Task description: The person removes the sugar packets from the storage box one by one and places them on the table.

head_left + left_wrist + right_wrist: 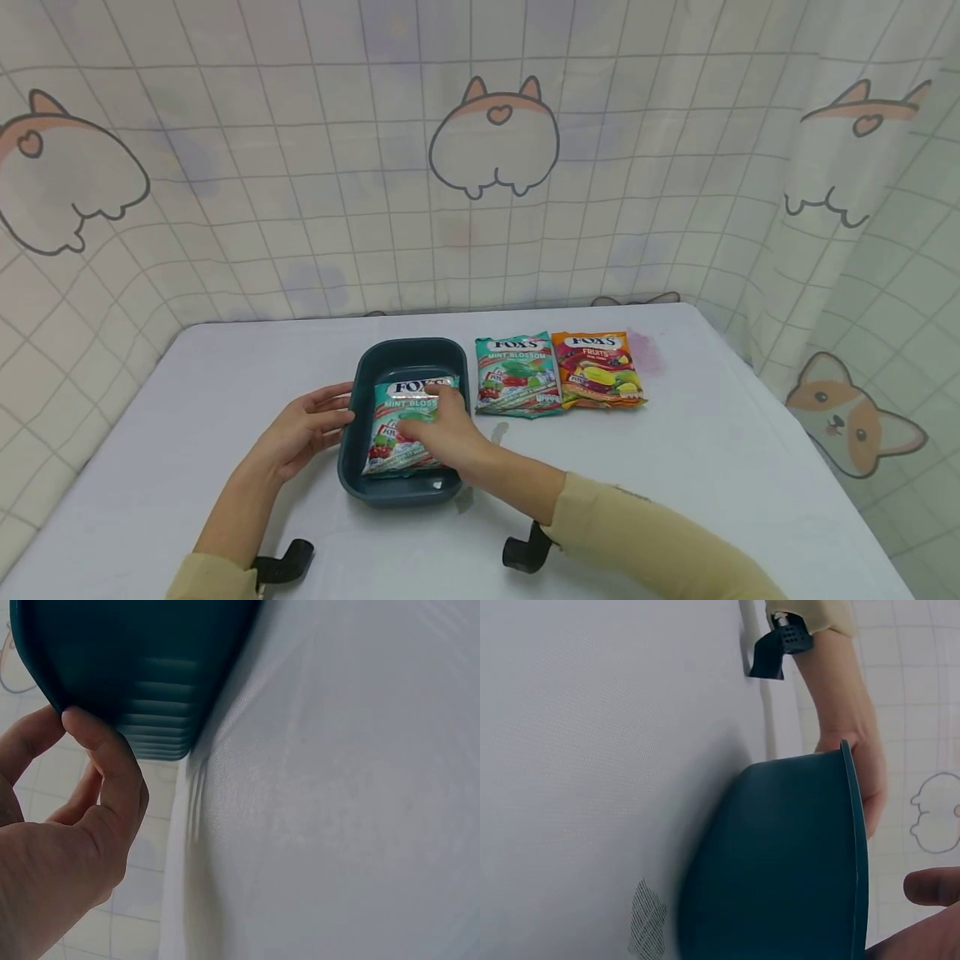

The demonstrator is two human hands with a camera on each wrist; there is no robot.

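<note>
You're setting a candy bag into the tub — that's the step in hand, as I read it. Your right hand (442, 429) lies on top of the mint bag (397, 433), fingers curled over its upper part and gripping it, while the bag rests tilted inside the dark teal tub (358, 379), its top edge propped near the tub's middle. Your left hand (303, 429) steadies the tub from the left side, fingers lightly bent and thumb tip pressed on the outer wall (150, 690) — touching, not clutching. The tub sits near the middle of the worktop (750, 467), a bit toward the front edge.

The next move, I'd judge, calls for letting the bag settle flat, then reaching right for the second mint bag (517, 375) and the orange fruit bag (600, 368), lying side by side just beside the tub, toward the back edge.

The bag itself: glossy green and white, red berries printed low, slightly crumpled.
</note>
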